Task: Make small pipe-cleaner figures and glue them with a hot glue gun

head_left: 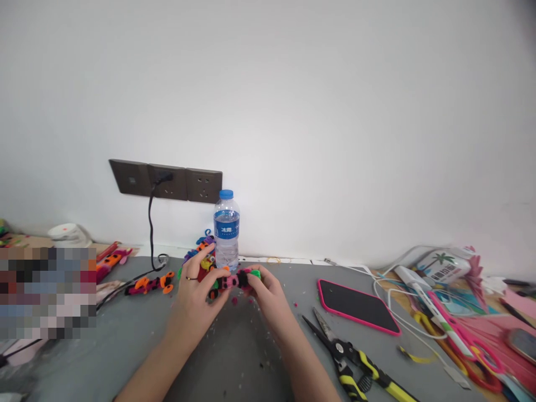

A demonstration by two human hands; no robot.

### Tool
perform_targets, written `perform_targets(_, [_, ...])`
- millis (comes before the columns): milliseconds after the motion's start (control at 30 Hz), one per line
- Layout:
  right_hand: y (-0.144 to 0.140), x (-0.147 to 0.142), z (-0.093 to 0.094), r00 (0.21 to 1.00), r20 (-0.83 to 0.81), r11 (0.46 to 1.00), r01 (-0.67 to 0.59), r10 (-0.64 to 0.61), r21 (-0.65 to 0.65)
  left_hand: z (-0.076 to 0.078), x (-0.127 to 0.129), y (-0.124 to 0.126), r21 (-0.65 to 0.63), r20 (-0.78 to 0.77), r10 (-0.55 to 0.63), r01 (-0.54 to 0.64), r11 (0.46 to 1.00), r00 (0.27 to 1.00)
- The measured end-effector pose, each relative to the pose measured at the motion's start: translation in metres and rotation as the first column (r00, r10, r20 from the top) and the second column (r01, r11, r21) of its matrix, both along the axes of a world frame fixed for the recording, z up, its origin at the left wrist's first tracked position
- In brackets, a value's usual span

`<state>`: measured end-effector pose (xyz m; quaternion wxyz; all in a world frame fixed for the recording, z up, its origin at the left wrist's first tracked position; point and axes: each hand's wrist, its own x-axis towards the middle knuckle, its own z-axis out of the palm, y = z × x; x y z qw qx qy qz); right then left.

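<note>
Between my two hands is a small fuzzy figure (237, 280) in pink and black with green and orange bits, like pipe-cleaner work. My left hand (201, 285), with a ring on one finger, grips its left end between thumb and fingers. At its right end my right hand (266, 287) pinches it near a green tip. Just behind the hands stands an upright water bottle (226, 231) with a blue cap. Several colourful fuzzy pieces lie behind my left hand, partly hidden by it. To the left of that hand rests an orange and black fuzzy figure (149, 283).
A phone in a pink case (358, 306) and open yellow-black shears (341, 352) lie to the right. Farther right are white cables, pink-handled scissors (481, 349) and a white packet (444, 267). A black cord (151, 229) hangs from the wall sockets (167, 181). Small pink scraps dot the grey mat.
</note>
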<state>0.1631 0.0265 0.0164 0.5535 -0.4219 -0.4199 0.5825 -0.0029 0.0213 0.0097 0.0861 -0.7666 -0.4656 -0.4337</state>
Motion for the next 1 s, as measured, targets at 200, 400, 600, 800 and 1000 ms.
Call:
perform_targets(200, [0.002,0.0,-0.004,1.0,0.026,1.0,-0.007,0.007,0.01,0.003,-0.001,-0.001,-0.015,-0.013,-0.037,0.037,0.999,0.999])
perform_targets(400, [0.001,0.0,-0.006,1.0,0.019,1.0,-0.006,0.006,0.01,0.004,-0.001,-0.002,-0.005,-0.018,-0.038,0.038,0.999,0.999])
perform_targets(600, [0.002,0.001,-0.007,0.999,0.03,0.999,0.025,-0.026,0.027,0.004,0.003,-0.004,-0.042,-0.026,-0.009,0.008,0.999,1.0])
perform_targets(800, [0.004,0.002,-0.01,0.999,0.04,0.999,0.01,-0.011,0.036,0.001,0.002,-0.002,-0.029,0.007,-0.01,0.01,1.0,1.0])
perform_targets(1000, [0.002,0.002,-0.004,0.999,0.04,0.999,0.013,-0.015,0.036,0.001,0.0,-0.001,-0.031,0.01,-0.034,0.034,0.999,0.999])
